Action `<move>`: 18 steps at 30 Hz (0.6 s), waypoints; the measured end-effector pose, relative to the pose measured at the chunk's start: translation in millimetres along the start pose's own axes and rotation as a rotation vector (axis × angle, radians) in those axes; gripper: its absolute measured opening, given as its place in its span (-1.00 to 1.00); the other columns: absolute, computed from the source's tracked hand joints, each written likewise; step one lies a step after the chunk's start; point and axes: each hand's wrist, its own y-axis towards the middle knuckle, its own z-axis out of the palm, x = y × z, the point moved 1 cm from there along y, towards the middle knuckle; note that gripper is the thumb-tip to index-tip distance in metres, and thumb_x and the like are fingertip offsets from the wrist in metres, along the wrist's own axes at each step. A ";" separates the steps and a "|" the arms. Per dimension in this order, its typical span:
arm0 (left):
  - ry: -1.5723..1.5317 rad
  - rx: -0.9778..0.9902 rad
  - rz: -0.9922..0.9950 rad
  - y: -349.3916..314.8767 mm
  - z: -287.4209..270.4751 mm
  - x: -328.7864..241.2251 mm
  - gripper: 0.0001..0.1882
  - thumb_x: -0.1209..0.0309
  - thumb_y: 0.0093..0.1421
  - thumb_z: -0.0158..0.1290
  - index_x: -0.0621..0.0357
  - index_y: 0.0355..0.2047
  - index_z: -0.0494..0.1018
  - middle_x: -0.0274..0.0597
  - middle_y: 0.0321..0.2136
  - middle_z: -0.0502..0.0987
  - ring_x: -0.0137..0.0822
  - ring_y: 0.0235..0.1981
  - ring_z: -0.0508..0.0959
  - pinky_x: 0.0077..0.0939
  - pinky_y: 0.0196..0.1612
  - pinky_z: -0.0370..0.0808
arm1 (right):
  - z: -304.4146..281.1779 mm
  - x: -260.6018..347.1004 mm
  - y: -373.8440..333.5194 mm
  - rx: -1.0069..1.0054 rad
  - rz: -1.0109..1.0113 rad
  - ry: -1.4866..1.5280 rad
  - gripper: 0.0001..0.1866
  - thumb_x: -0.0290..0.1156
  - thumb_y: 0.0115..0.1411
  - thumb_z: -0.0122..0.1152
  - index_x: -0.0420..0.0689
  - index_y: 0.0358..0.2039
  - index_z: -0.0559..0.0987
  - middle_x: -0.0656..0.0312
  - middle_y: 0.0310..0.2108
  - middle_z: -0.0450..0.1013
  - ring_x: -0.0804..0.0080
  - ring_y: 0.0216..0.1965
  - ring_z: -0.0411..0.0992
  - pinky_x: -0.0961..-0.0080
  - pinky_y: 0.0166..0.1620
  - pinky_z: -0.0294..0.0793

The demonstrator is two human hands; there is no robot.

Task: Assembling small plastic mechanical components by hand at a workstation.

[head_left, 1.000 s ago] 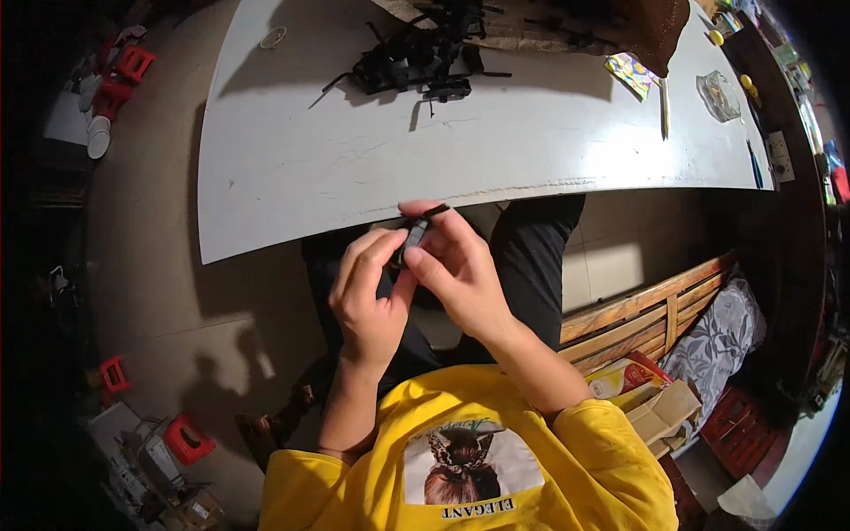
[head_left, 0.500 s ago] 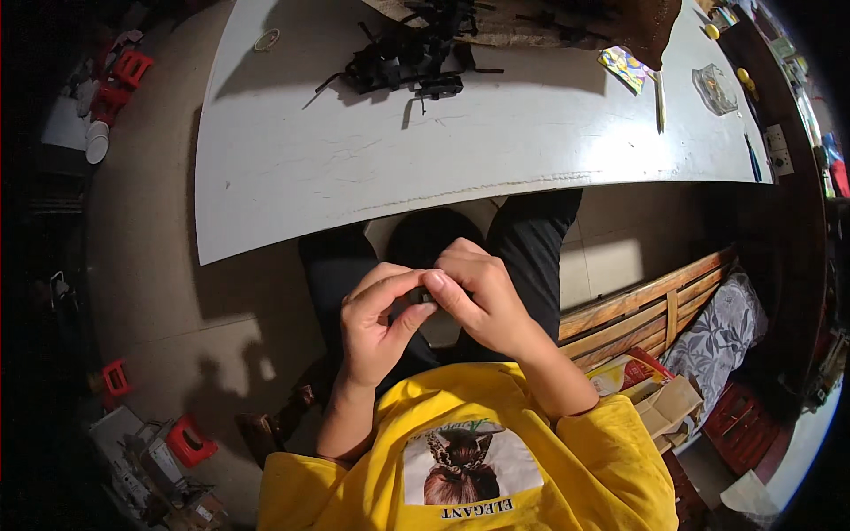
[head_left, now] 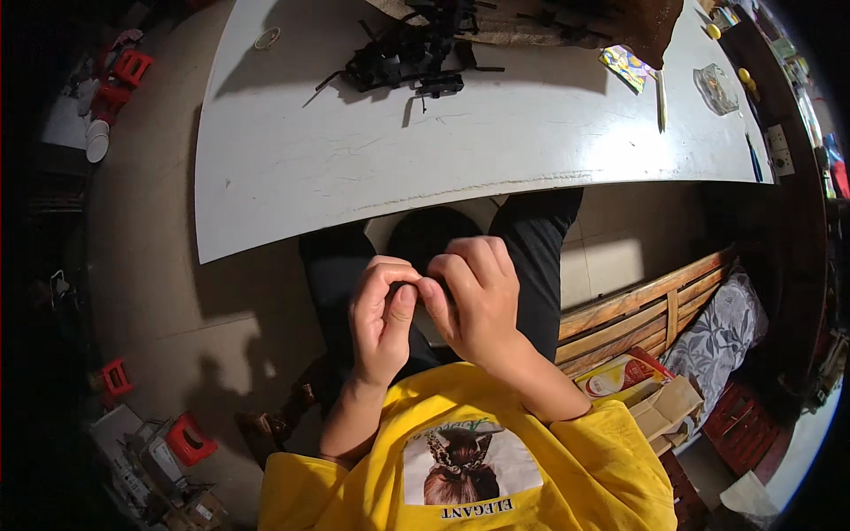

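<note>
White tabletop (head_left: 372, 150) ahead, black parts pile (head_left: 403, 57) far off — left hand (head_left: 382, 319) and right hand (head_left: 474, 296) fingertip to fingertip over lap, pinching something hidden; contents, axis unclear.

Two hands (head_left: 434, 310), one white table (head_left: 292, 168), four red stools (head_left: 189, 438).

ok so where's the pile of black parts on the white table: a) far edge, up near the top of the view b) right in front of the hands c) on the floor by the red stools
a: the pile of black parts lies far up the white table, well away from both hands, left hand and right hand, pressed together over the lap.
</note>
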 end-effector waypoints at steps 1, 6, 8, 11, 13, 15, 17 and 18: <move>0.001 -0.002 -0.001 1.4 -2.3 -0.1 -0.85 0.42 0.19 -0.10 0.29 -0.41 0.34 -0.16 -0.44 0.38 -0.33 -0.41 0.38 -0.58 -0.30 0.33 | -1.3 1.6 -1.4 0.002 -0.001 0.002 -0.90 -0.44 0.00 0.14 -0.19 -0.52 0.45 0.17 -0.60 0.32 0.20 -0.57 0.27 0.39 -0.40 0.27; 0.475 -0.002 0.242 8.3 -3.2 -10.7 -0.82 0.51 0.02 0.03 0.25 -0.33 0.37 -0.12 -0.47 0.42 -0.19 -0.47 0.43 -0.43 -0.37 0.38 | -9.6 7.1 -2.0 0.262 0.198 0.206 -0.79 -0.42 -0.03 0.23 -0.25 -0.43 0.44 0.13 -0.57 0.38 0.31 -0.57 0.38 0.52 -0.51 0.37; 0.627 -0.002 0.344 5.3 -2.1 -8.3 -0.60 0.48 -0.06 0.11 0.19 -0.15 0.35 -0.17 -0.44 0.42 -0.19 -0.49 0.42 -0.36 -0.36 0.38 | -10.4 6.1 -1.6 0.374 0.317 0.301 -0.75 -0.39 -0.02 0.26 -0.28 -0.41 0.44 0.11 -0.59 0.41 0.37 -0.59 0.44 0.60 -0.49 0.41; 0.637 0.039 0.395 4.5 -3.3 -7.9 -0.51 0.47 -0.08 0.14 0.18 -0.07 0.32 -0.20 -0.41 0.42 -0.21 -0.44 0.42 -0.35 -0.30 0.37 | -10.9 4.0 -2.1 0.404 0.391 0.361 -0.78 -0.42 -0.02 0.25 -0.28 -0.44 0.46 0.12 -0.60 0.41 0.44 -0.61 0.44 0.63 -0.52 0.40; 0.612 0.075 0.372 4.6 -6.0 -5.7 -0.44 0.46 -0.10 0.17 0.17 -0.04 0.29 -0.21 -0.36 0.40 -0.20 -0.35 0.41 -0.36 -0.23 0.35 | -11.5 -2.6 -2.5 0.317 0.417 0.426 -0.82 -0.45 0.02 0.20 -0.31 -0.47 0.46 0.16 -0.59 0.39 0.55 -0.60 0.37 0.70 -0.53 0.32; 0.330 -0.084 0.318 7.2 -8.4 -9.2 -0.41 0.37 -0.08 0.22 0.23 -0.05 0.23 -0.12 -0.27 0.35 -0.25 -0.24 0.37 -0.42 -0.14 0.32 | -12.5 -10.9 -1.7 0.216 0.411 0.525 -0.83 -0.44 0.07 0.14 -0.31 -0.43 0.47 0.24 -0.62 0.35 0.60 -0.59 0.29 0.76 -0.52 0.24; -0.046 -0.053 0.068 1.0 -17.1 0.3 -0.50 0.31 -0.07 0.25 0.26 -0.21 0.27 -0.16 -0.32 0.34 -0.36 -0.26 0.34 -0.48 -0.14 0.30 | -15.5 -15.1 -4.9 0.261 0.447 0.632 -0.82 -0.42 0.12 0.08 -0.29 -0.38 0.50 0.32 -0.60 0.32 0.68 -0.58 0.23 0.81 -0.51 0.18; -0.213 0.020 -0.045 -1.9 -21.0 2.1 -0.55 0.28 -0.06 0.25 0.25 -0.28 0.29 -0.19 -0.35 0.35 -0.38 -0.27 0.34 -0.51 -0.16 0.30 | -17.5 -11.5 -4.7 0.338 0.599 0.843 -0.82 -0.41 0.14 0.07 -0.29 -0.35 0.51 0.34 -0.59 0.33 0.70 -0.56 0.23 0.81 -0.51 0.18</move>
